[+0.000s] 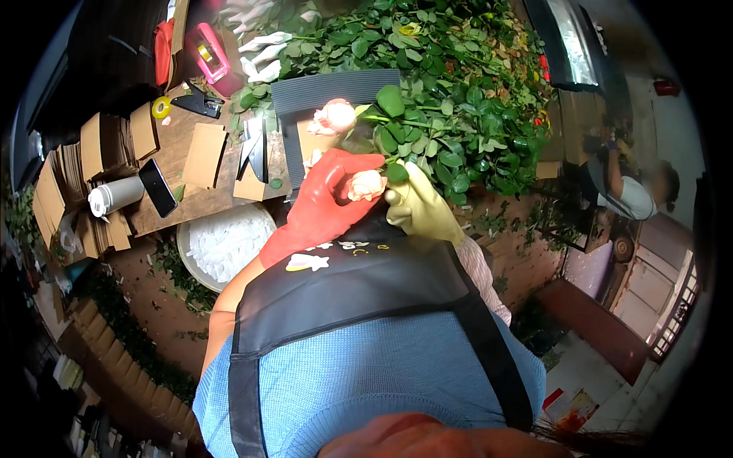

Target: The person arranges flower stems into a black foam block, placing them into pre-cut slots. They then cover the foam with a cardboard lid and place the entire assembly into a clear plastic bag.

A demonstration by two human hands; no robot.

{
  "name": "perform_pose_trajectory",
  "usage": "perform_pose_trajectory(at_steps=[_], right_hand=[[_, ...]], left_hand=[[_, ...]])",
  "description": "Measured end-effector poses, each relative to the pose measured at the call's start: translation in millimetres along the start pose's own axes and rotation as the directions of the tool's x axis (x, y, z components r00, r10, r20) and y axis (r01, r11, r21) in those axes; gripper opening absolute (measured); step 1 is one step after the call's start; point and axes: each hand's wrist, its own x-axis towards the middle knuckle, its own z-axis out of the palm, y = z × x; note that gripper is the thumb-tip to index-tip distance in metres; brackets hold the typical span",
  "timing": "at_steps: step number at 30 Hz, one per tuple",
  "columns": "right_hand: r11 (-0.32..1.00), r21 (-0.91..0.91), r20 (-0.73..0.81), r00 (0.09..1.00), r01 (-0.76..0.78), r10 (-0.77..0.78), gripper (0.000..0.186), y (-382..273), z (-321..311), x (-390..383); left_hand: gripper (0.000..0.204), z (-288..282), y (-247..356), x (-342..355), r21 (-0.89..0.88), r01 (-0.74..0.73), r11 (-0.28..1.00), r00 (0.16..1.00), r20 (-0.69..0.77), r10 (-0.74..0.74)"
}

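My left hand (317,195), in a red rubber glove, is closed around a pale peach rose (366,185) just under its bloom. My right hand (424,204), in a pale yellow glove, has its fingers curled at the same rose's stem, beside a green leaf (396,172). The exact finger contact there is partly hidden. Just beyond my hands, another pink rose (334,117) lies on a dark ribbed board (336,85), its stem running right into the foliage. Part of a further bloom shows behind the red glove.
Leafy rose stems (473,99) are heaped at the far right of the table. On the left are scissors (253,156), cardboard pieces (205,156), a phone (158,188), a white cup (116,196) and a stapler (198,102). A tub of white pieces (229,243) stands below. Another person (637,198) is farther right.
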Motion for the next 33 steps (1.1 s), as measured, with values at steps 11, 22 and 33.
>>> perform_pose_trajectory(at_steps=[11,22,33], right_hand=[[0.995,0.092,-0.155,0.986,-0.041,0.054,0.04,-8,10,24],[0.989,-0.146,-0.355,0.932,0.013,-0.065,0.035,2,33,30],[0.95,0.216,-0.214,0.96,0.227,-0.181,0.027,-4,8,28]], left_hand=[[0.049,-49,38,0,-0.041,-0.058,0.998,0.998,-0.02,0.057],[0.058,-42,17,95,0.784,-0.263,0.563,0.918,0.383,-0.105],[0.037,-42,46,135,-0.305,0.687,0.66,0.659,0.646,-0.387]])
